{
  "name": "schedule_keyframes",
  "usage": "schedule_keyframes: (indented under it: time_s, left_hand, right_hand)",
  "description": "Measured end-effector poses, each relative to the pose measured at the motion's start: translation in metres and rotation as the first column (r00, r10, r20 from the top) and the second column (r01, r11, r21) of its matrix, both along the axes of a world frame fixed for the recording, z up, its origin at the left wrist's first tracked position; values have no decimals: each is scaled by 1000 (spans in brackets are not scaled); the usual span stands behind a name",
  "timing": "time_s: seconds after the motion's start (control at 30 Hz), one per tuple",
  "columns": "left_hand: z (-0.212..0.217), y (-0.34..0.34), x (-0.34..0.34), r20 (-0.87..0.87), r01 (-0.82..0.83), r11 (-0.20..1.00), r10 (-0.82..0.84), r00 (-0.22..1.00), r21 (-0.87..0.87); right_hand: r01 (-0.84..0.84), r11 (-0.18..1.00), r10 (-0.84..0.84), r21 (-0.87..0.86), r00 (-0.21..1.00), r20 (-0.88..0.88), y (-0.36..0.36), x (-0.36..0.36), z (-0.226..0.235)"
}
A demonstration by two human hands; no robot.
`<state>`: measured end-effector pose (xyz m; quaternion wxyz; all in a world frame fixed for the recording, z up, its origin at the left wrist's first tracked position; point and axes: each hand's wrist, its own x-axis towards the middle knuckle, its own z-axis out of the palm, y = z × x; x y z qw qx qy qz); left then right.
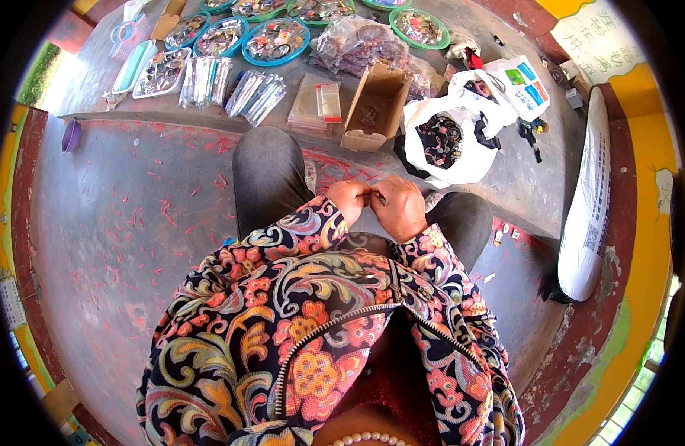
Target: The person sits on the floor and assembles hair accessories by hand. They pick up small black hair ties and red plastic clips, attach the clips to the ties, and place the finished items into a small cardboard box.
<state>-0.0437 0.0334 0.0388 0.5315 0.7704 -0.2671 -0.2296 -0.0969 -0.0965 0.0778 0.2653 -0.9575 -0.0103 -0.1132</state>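
Observation:
My left hand and my right hand meet between my knees, fingertips pinched together. Both are closed, and whatever lies between the fingers is too small or hidden to make out. Beyond my right hand stands a white plastic bag with its mouth spread, and dark beaded or banded pieces fill it. Straight ahead of the hands is an opened cardboard box with a small dark item at its bottom. Left of the box lies a stack of clear plastic sleeves.
On the raised ledge are bundles of pens, a white tray of small goods, blue and green basins and a heap of bagged items. A white sack leans at the right; a purple bowl sits far left.

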Motion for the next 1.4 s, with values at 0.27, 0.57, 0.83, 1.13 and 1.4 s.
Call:
schedule_keyframes:
  time_s: [0.27, 0.57, 0.83, 1.13, 1.4]
  left_hand:
    - [-13, 0, 0, 95, 40, 999, -40, 995, 4]
    - [-15, 0, -2, 62, 5, 1000, -3, 998, -21]
    - [-10, 3, -1, -26, 63, 998, -63, 998, 30]
    - [-8, 2, -2, 31, 48, 998, -49, 998, 31]
    - [-3, 1, -1, 42, -22, 999, 21, 999, 23]
  right_hand:
    - [-8, 998, 9, -59, 1000, 16, 2, 1, -3]
    - [-12, 1000, 11, -27, 1000, -27, 1, 0, -2]
    - [-31, 998, 29, -61, 998, -48, 2, 0, -4]
    - [3, 999, -3, -38, 1000, -9, 2, 0, -7]
    - [111, 983, -112, 147, 994, -1, 3, 2, -6]
